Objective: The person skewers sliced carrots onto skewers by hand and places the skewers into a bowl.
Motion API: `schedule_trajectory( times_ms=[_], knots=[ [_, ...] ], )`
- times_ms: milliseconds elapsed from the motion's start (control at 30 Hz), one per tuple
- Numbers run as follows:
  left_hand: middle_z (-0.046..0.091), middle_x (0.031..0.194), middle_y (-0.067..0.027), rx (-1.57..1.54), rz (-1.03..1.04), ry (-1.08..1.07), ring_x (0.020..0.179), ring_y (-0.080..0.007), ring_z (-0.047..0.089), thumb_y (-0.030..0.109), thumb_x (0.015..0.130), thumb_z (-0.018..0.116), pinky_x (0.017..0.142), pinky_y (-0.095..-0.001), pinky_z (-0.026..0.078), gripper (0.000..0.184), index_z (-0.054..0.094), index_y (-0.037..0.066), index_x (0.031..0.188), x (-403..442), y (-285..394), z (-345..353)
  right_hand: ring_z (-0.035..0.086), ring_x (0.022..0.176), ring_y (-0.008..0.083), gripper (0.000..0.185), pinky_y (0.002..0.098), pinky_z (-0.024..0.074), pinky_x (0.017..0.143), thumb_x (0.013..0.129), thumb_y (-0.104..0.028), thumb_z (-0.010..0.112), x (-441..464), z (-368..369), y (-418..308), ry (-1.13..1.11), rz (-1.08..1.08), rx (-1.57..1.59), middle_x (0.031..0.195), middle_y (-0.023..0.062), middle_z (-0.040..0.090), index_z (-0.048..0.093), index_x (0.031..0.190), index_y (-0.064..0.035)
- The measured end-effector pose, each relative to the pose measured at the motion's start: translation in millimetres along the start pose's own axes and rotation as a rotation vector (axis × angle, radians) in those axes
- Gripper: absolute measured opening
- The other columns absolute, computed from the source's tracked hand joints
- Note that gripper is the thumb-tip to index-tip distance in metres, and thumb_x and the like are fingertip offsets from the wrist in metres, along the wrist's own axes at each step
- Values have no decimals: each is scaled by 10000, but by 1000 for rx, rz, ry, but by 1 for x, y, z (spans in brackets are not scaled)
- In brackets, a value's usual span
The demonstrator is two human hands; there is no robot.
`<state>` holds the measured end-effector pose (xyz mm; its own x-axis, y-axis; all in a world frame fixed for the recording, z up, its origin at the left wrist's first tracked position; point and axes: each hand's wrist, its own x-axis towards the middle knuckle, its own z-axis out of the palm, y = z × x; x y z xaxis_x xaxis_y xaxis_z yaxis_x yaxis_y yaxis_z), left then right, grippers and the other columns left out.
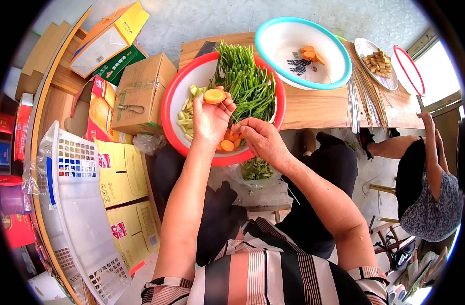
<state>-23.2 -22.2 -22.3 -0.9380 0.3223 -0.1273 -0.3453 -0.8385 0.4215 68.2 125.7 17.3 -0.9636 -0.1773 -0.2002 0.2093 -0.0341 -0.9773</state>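
Above the red-rimmed basin, my left hand is turned palm up. Its fingers are closed about a thin skewer, with an orange carrot slice at the fingertips. To its right, my right hand pinches the thin stick, which runs between the two hands. Whether the tip has gone through the slice I cannot make out. In the basin lie a big bunch of cut green stems, pale green chopped pieces and several carrot slices, partly behind my hands.
On the wooden table stand a blue-rimmed basin with carrot slices, loose skewers and a plate of brown pieces. Cartons and a white plastic basket are at left. Another person sits at right.
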Motion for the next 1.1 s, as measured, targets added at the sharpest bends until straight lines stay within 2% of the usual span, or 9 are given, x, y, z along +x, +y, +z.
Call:
schedule_trajectory(
  times_ms=[333, 600, 733, 900, 1100],
  knots=[
    [557, 899, -129, 51, -27, -53, 750, -209, 518, 324, 905, 385, 740, -346, 462, 405, 531, -11, 1081, -2, -3, 4, 554, 777, 99, 213, 263, 467, 721, 943, -126, 461, 1, 0, 4, 4, 9, -8, 817, 52, 626, 611, 945, 25],
    [548, 886, -113, 61, -118, -48, 755, -213, 511, 354, 902, 366, 739, -355, 461, 404, 534, 22, 1061, -8, -11, 9, 481, 633, 73, 188, 253, 423, 583, 925, -116, 477, 4, 2, 15, 52, -72, 3, 690, 7, 537, 615, 920, 12],
    [545, 883, -105, 58, -134, 13, 759, -221, 509, 362, 910, 339, 749, -360, 462, 399, 528, 43, 1058, -13, -16, 16, 470, 596, 79, 181, 257, 418, 559, 918, -112, 485, 8, 6, 19, 83, -69, 18, 661, 5, 515, 615, 912, 14],
    [533, 848, -94, 50, -56, 50, 734, -216, 493, 401, 940, 288, 725, -354, 454, 430, 520, 50, 1026, -12, -14, 13, 499, 605, 92, 178, 269, 438, 577, 919, -121, 501, 14, 12, 26, 104, -160, -108, 688, 40, 571, 613, 920, 17],
    [520, 806, -86, 77, -29, 52, 688, -200, 482, 431, 963, 277, 684, -346, 443, 445, 509, 51, 976, -9, -11, 2, 539, 660, 110, 174, 284, 455, 620, 928, -122, 503, 11, 18, 20, 92, -144, -131, 763, 74, 629, 622, 944, 5]
  ],
)
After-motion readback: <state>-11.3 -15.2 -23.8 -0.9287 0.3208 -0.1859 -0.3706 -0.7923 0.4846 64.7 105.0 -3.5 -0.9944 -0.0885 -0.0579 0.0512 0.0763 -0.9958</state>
